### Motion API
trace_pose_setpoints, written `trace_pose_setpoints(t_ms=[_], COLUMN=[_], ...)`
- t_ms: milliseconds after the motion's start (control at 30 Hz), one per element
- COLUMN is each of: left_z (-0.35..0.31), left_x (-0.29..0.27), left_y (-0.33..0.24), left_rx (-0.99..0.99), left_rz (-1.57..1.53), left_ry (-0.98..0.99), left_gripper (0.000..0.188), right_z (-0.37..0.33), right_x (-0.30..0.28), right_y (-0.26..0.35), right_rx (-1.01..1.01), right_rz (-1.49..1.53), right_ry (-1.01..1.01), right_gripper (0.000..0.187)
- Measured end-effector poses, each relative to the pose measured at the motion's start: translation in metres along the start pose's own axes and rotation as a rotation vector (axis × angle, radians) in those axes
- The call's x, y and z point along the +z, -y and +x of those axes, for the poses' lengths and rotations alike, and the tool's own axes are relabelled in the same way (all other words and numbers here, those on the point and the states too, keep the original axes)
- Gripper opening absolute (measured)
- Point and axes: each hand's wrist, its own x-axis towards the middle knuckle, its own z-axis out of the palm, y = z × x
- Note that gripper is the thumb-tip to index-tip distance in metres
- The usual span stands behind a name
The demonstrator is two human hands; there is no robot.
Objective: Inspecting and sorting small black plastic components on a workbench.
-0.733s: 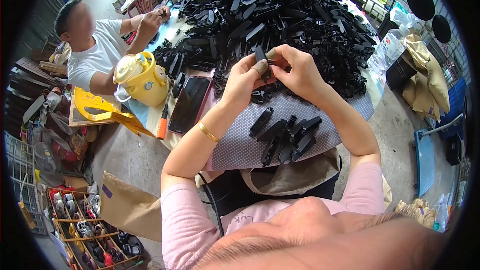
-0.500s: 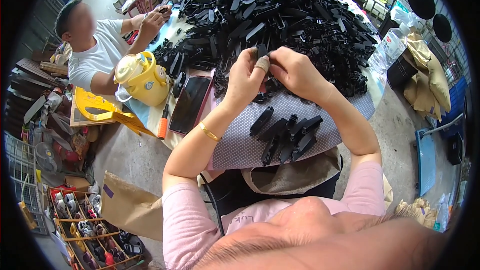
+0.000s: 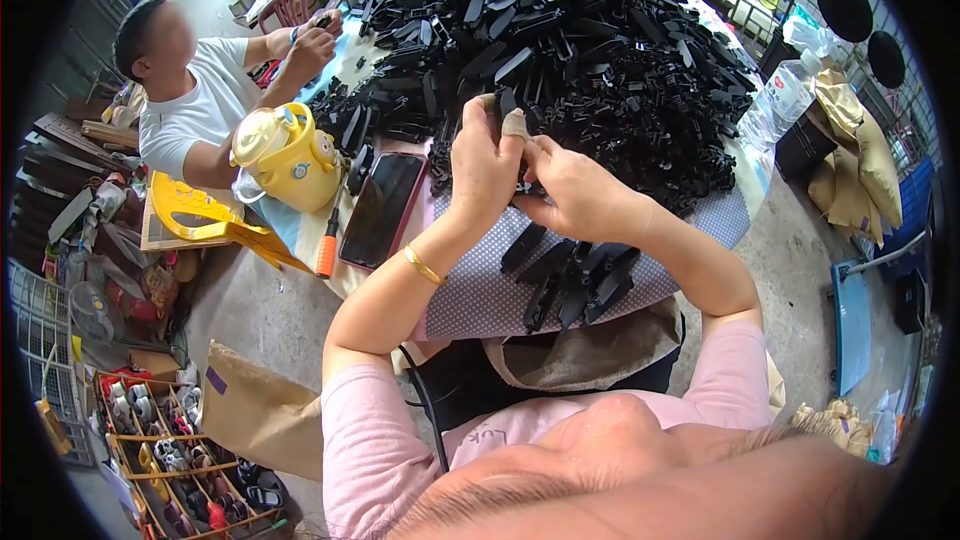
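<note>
Both my hands meet at the near side of a large pile of black plastic parts [image 3: 590, 50]. My left hand [image 3: 484, 165] is closed on a small black plastic part [image 3: 508, 100], whose end shows above the fingers. A tan wrap covers one fingertip of that hand. My right hand [image 3: 575, 185] is closed close against the left, its fingertips pinched at the lower end of the same part; exactly what they grip is mostly hidden. Below my hands, several longer black plastic pieces [image 3: 575, 280] lie grouped on the dotted cloth [image 3: 460, 290].
To the left lie a phone [image 3: 383, 210], an orange-handled screwdriver [image 3: 327, 250] and a yellow kettle-shaped container [image 3: 300, 165]. A co-worker in a white shirt [image 3: 195, 105] sits beyond them, hands at a small dark thing. A clear plastic bottle [image 3: 778, 100] stands at the table's right edge.
My right hand has moved down and left, from the upper end of the part to below the left fingers. The left hand has turned slightly more upright.
</note>
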Motion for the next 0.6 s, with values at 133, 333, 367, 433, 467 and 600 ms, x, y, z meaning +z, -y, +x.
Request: trace_pose_setpoints(t_ms=[133,333,367,433,467,600], left_z=[0.001,-0.019,-0.021,-0.022,-0.018,0.018], left_x=[-0.006,-0.016,-0.015,-0.013,-0.013,-0.021], left_y=[-0.014,-0.043,-0.05,-0.047,-0.045,-0.028], left_rx=[-0.043,0.163,0.128,0.239,0.317,0.159], left_rz=[0.0,0.213,0.297,0.356,0.395,0.771], left_ry=[0.154,1.007,1.131,1.132,1.09,0.4], left_gripper=[0.033,0.036,0.041,0.041,0.039,0.037], right_z=[0.008,0.022,0.023,0.022,0.023,0.022], right_x=[-0.016,-0.017,-0.01,-0.01,-0.01,-0.019], right_y=[-0.033,-0.083,-0.088,-0.092,-0.093,-0.087], right_rx=[0.019,-0.172,-0.153,-0.135,-0.119,-0.14], right_rz=[0.06,-0.514,-0.607,-0.64,-0.672,-0.604], right_ry=[-0.054,-0.372,-0.354,-0.276,-0.198,-0.302], right_gripper=[0.02,0.038,0.038,0.034,0.03,0.017])
